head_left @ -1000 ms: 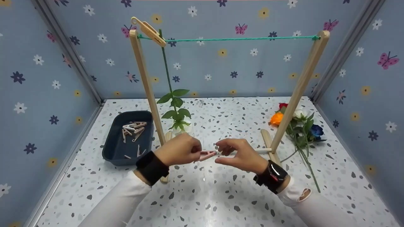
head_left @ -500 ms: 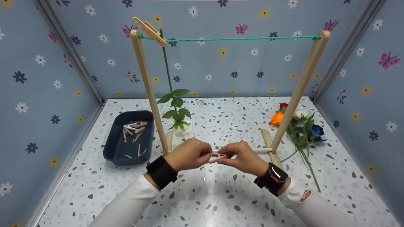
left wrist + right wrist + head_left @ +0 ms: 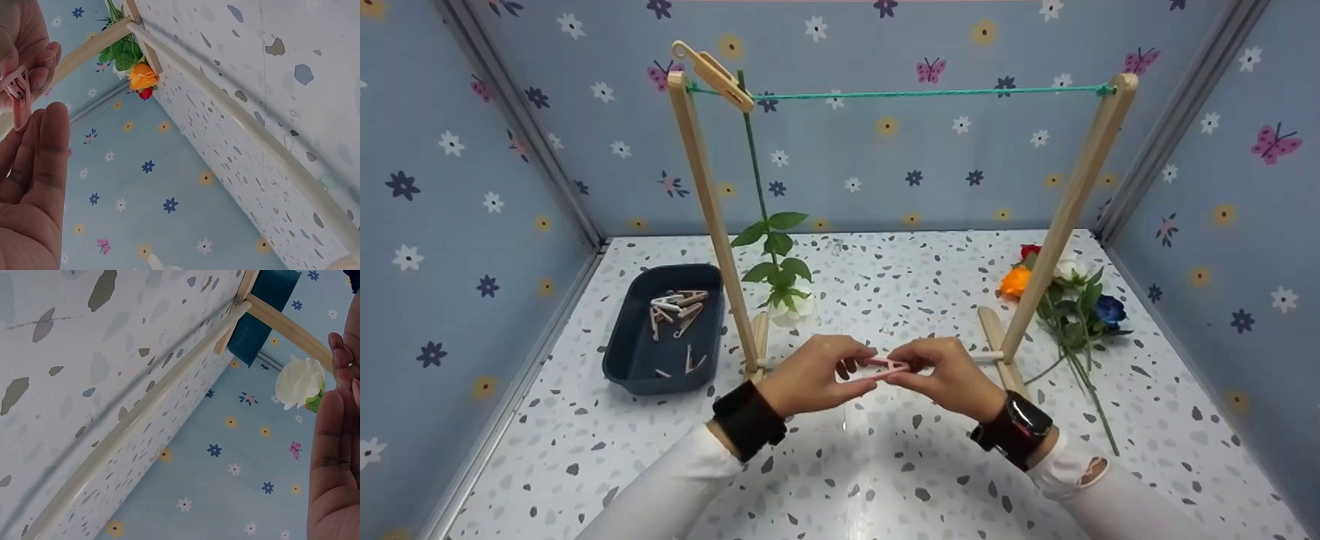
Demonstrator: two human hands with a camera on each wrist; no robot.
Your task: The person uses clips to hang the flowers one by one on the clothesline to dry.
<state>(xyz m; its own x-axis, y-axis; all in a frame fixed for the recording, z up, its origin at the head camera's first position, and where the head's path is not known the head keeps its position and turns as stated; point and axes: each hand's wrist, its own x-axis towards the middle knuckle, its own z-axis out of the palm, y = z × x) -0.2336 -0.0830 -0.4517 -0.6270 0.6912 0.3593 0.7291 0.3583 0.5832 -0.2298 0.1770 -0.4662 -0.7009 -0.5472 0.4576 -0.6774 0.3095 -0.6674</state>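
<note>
A pink clothespin [image 3: 889,366] is between my two hands, low in front of the wooden frame. My right hand [image 3: 945,371] pinches its right end. At the left end, the thumb and fingertips of my left hand [image 3: 817,375] are at its two legs. In the left wrist view the clothespin [image 3: 22,101] shows its metal spring, with a leg against a fingertip. A beige clothespin [image 3: 723,81] at the left of the green string [image 3: 922,94] holds a flower stem. That white rose [image 3: 791,307] hangs head down. The right wrist view hides most of the right hand's hold.
A dark blue tray [image 3: 611,345] with several clothespins [image 3: 682,304] stands at the left. Wooden posts [image 3: 1069,210] carry the string, and a pale rod [image 3: 986,357] joins their feet. Loose flowers, among them an orange rose [image 3: 1015,283] and a blue rose [image 3: 1108,309], lie at the right.
The left hand has brought the pink clothespin rightward to the right hand, which now pinches it. The left fingers have spread from their earlier tight hold to the clothespin's legs.
</note>
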